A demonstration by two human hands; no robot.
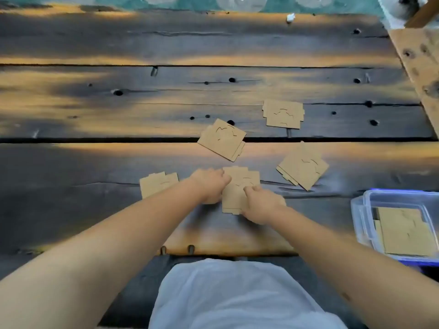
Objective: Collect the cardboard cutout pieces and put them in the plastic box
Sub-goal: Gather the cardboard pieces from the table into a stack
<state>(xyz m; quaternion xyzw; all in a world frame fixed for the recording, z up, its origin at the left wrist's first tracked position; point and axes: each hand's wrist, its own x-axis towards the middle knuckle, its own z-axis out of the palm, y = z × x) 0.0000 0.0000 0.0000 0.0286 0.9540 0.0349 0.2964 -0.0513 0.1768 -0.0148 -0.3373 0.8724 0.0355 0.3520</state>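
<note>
Several brown cardboard cutout pieces lie on a dark wooden plank table (95,162). My left hand (210,186) and my right hand (262,205) both grip a small stack of cutouts (240,184) near the table's front middle. Another piece (158,184) lies just left of my left wrist. One piece (222,139) lies beyond the stack, one (303,165) to its right, one (283,113) farther back. A clear plastic box (361,210) with a blue rim sits at the front right, holding cutouts (403,231).
A light wooden board (420,67) slants along the table's right side. The planks have dark knot holes and gaps between them. A green patterned surface (190,3) lies beyond the far edge. My white shirt (237,298) fills the bottom.
</note>
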